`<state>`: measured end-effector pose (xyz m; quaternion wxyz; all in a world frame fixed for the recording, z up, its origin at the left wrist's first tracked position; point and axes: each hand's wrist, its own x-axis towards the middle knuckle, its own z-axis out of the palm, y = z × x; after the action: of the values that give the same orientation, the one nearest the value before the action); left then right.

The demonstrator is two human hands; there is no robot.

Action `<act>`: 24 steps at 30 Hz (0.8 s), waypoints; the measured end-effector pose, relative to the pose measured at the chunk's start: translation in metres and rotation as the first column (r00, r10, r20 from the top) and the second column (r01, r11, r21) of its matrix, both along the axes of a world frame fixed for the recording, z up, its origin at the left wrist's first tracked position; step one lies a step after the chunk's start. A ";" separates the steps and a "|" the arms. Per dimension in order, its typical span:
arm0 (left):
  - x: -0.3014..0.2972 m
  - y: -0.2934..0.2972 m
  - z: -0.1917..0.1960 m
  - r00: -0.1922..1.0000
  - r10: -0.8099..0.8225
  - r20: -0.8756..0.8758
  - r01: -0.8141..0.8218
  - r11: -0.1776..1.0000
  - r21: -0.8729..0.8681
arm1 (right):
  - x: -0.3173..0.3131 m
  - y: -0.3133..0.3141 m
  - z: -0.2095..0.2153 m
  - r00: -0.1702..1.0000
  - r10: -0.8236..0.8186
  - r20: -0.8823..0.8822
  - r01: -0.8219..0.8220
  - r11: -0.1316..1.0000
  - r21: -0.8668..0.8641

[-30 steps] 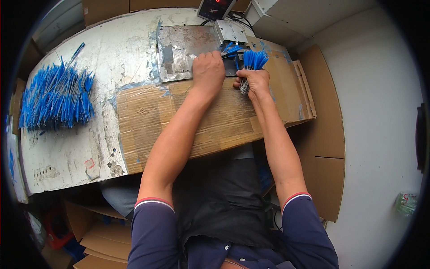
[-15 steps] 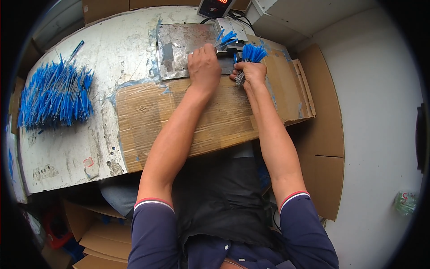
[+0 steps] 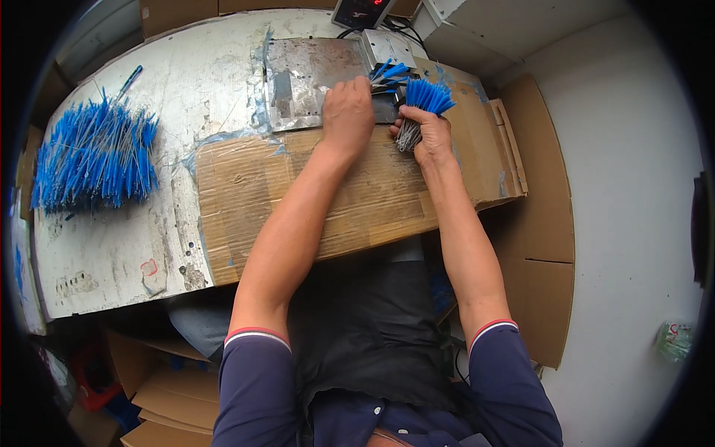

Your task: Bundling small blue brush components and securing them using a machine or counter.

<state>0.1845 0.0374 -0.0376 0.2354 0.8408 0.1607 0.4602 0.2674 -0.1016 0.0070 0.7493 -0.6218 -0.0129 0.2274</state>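
Observation:
My left hand [image 3: 348, 115] is closed over the right part of a flat metal plate [image 3: 313, 56]. A few thin blue-tipped wire brushes [image 3: 389, 71] stick out of its fingers toward the right, in front of a small metal box-shaped device [image 3: 387, 49]. Close beside it, my right hand [image 3: 432, 134] is wrapped round a thick bunch of the same wire brushes [image 3: 428, 97]. Their blue ends point up and away, and the looped wire ends hang below my thumb. The fingertips of my left hand are hidden behind its knuckles.
A large pile of blue wire brushes [image 3: 93, 160] lies at the left of the worn white table [image 3: 223, 82], with a pen [image 3: 130, 80] behind it. Taped cardboard [image 3: 253, 194] covers the front edge. A display box [image 3: 361, 13] with cables stands at the back; cardboard [image 3: 536, 208] rises at right.
Both hands have shifted a little to the right. My right hand has turned, and its bunch sits slightly lower and farther right. The red figure on the display box looks different.

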 end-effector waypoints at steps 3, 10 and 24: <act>0.000 -0.001 0.001 1.000 -0.005 -0.028 0.005 1.000 -0.014 | 0.000 -0.006 0.000 0.999 0.030 0.025 -0.029 0.999 -0.022; 0.000 0.000 -0.001 0.995 0.000 -0.098 0.006 0.998 0.061 | 0.002 -0.011 -0.001 0.995 0.095 0.008 -0.095 0.995 0.020; 0.004 0.000 0.003 0.996 0.082 -0.043 -0.087 0.988 -0.124 | -0.001 -0.015 0.011 0.970 0.245 -0.003 -0.244 0.964 -0.105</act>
<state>0.1886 0.0370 -0.0347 0.2652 0.8253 0.2292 0.4427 0.2660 -0.1168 0.0175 0.6821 -0.6549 -0.0813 0.3151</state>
